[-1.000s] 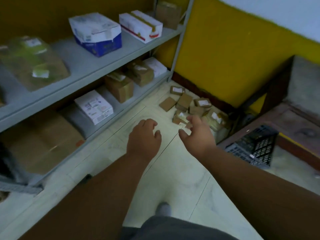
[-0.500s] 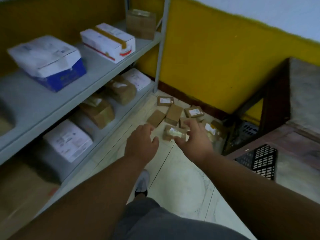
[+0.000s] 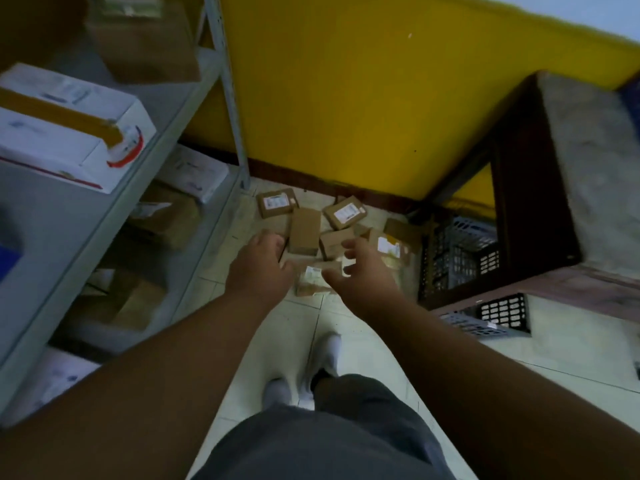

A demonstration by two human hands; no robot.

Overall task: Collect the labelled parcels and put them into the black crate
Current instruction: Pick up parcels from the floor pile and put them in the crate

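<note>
Several small brown cardboard parcels lie in a heap on the tiled floor by the yellow wall. Some show white labels, such as one at the back left [image 3: 277,202], one at the back [image 3: 346,212] and one on the right [image 3: 388,245]. A plain brown parcel [image 3: 304,231] lies in the middle. My left hand [image 3: 259,268] hovers over the heap's left edge, fingers curled and empty. My right hand [image 3: 363,271] is spread open above a labelled parcel [image 3: 313,280] at the front. The black crate [image 3: 460,259] stands on the floor right of the heap, under a wooden table.
A grey metal shelf rack [image 3: 227,84] with boxes runs along the left. A dark wooden table [image 3: 540,202] stands on the right over the crate. Another black crate [image 3: 498,311] lies on the floor nearer to me. My white shoes [image 3: 322,358] are on the tiles below.
I have stepped closer to the heap and the view tilts further down. Both hands have come forward over the parcels, and the right hand's fingers have spread wider.
</note>
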